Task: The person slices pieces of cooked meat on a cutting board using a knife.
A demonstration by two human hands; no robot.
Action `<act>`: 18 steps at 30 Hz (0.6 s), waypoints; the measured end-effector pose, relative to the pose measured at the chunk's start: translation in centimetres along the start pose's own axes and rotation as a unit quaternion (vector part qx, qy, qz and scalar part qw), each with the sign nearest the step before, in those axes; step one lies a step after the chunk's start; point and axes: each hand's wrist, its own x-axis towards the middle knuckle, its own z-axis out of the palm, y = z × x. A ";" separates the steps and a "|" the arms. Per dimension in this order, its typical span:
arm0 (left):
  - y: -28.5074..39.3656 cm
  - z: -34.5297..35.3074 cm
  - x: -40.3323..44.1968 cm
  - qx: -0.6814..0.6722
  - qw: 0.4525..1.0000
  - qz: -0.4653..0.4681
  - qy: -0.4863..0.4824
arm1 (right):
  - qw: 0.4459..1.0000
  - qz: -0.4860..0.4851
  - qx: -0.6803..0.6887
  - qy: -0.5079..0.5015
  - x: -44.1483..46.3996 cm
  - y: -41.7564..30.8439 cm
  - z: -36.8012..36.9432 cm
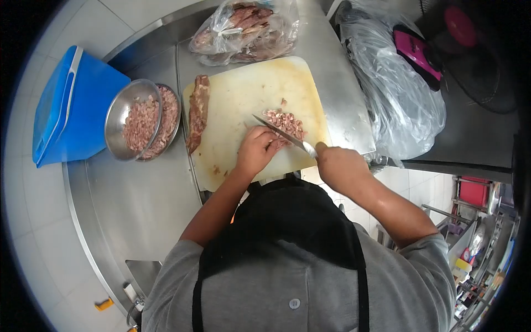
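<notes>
My right hand (338, 167) grips the white handle of a kitchen knife (287, 136), its blade slanting up and left across the cutting board (232, 110). Close beside the blade, my left hand (255, 150) has its fingers curled down on a piece of meat (279, 143), mostly hidden by the fingers and knife. A small heap of diced meat (286, 123) lies just beyond the blade. Along the board's left edge rests a long strip of meat (197, 113), which neither hand touches.
Two metal bowls of diced meat, the nearer one a tilted steel bowl (113, 124), stand left of the board by a blue cooler (77, 105). A plastic bag of meat (246, 30) lies behind the board. Clear plastic bags (392, 105) cover the right side.
</notes>
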 end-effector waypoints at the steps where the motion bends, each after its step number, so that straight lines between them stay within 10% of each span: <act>1: -0.4 0.2 -0.1 0.003 1.000 0.010 -0.002 | 1.000 -0.004 0.010 -0.008 0.1 -0.1 0.8; 18: 0.0 0.3 -1.4 -0.006 1.000 0.005 -0.014 | 0.999 -0.011 0.040 0.024 3.2 -0.4 4.6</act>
